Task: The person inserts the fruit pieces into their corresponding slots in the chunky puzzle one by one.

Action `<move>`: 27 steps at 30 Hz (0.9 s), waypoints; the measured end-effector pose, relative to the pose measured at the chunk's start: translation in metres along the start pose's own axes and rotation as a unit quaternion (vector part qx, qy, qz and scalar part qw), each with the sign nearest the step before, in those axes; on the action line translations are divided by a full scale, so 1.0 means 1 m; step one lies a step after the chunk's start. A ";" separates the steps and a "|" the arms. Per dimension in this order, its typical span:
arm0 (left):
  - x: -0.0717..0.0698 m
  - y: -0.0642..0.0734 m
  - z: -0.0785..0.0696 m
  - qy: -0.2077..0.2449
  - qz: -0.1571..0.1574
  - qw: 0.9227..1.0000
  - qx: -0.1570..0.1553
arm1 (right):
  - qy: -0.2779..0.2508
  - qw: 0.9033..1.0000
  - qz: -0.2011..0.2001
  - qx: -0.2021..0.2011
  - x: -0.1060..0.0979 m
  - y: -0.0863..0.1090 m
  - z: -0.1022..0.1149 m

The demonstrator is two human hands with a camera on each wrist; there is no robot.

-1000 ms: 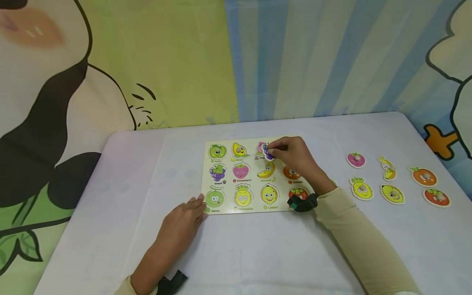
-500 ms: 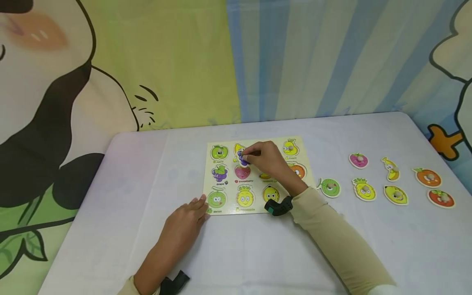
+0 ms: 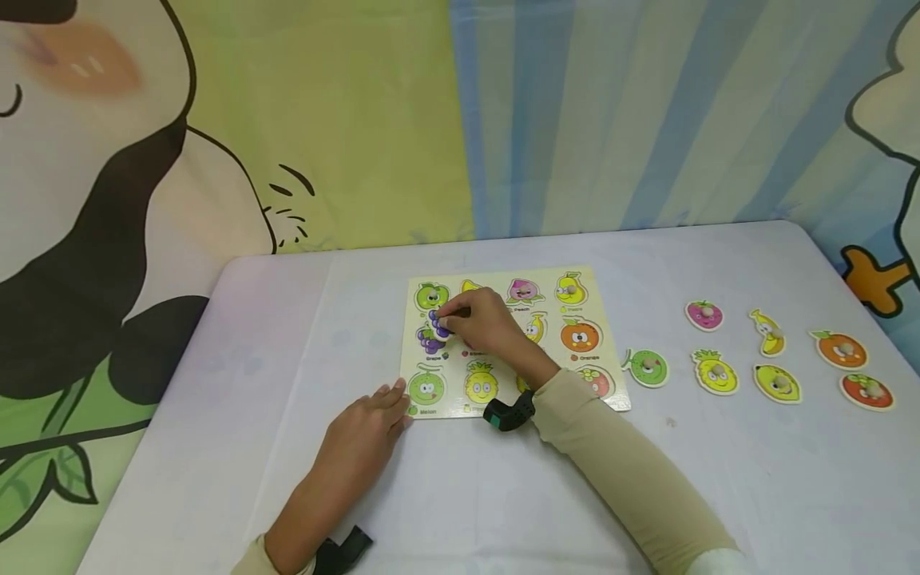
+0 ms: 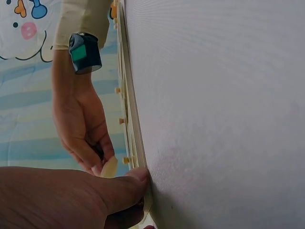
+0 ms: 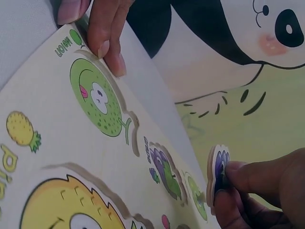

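Observation:
A puzzle board (image 3: 456, 391) with printed fruit lies on the table. My left hand (image 3: 365, 427) holds its near left corner, thumb on the front edge and fingers along the left edge. My right hand (image 3: 489, 319) pinches a purple grape puzzle piece (image 3: 437, 325) between thumb and fingertips. In the right wrist view the grape piece (image 5: 217, 171) is tilted on edge, apart from the board. The grape recess (image 3: 430, 343) lies just under it, partly covered in the head view. Knobbed apple (image 3: 432, 296), peach (image 3: 523, 291) and pear (image 3: 571, 289) pieces sit in the top row.
To the right of the board lie several loose knobbed pieces: melon (image 3: 648, 369), pineapple (image 3: 715, 373), lemon (image 3: 777, 384), banana (image 3: 767, 334), strawberry (image 3: 704, 315), orange (image 3: 840, 350) and a red one (image 3: 867, 392). A printed cloth backdrop (image 3: 374, 120) stands behind the table.
My right hand has moved left across the board with the grape piece, from the peach to just above the grape recess. The melon piece has come into view. The left hand stays at the corner.

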State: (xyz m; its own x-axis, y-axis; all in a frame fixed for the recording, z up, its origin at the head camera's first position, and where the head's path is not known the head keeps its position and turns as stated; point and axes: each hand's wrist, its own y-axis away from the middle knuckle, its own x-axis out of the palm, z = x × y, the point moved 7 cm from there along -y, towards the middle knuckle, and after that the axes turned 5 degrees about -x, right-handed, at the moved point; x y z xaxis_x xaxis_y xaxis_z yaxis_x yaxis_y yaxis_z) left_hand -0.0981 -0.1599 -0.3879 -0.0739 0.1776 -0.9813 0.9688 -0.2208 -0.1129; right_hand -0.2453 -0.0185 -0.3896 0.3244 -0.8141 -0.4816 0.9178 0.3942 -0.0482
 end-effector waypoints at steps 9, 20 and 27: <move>0.000 -0.001 0.000 -0.003 -0.003 1.000 0.012 | 0.011 1.000 0.026 0.001 0.020 -0.006 -0.003; 0.000 -0.001 0.001 0.001 -0.001 1.000 0.010 | 0.056 0.997 0.044 -0.033 0.029 -0.008 0.000; 0.000 0.000 0.000 -0.005 0.001 1.000 0.015 | 0.082 0.995 0.050 -0.028 0.032 -0.006 0.001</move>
State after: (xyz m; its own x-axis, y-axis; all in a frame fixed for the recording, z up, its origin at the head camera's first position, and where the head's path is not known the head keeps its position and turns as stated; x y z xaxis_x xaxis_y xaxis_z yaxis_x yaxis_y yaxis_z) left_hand -0.0986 -0.1603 -0.3878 -0.0737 0.1680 -0.9830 0.9616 -0.2494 -0.1147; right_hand -0.2400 -0.0477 -0.4036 0.3679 -0.6909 -0.6223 0.8672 0.4965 -0.0385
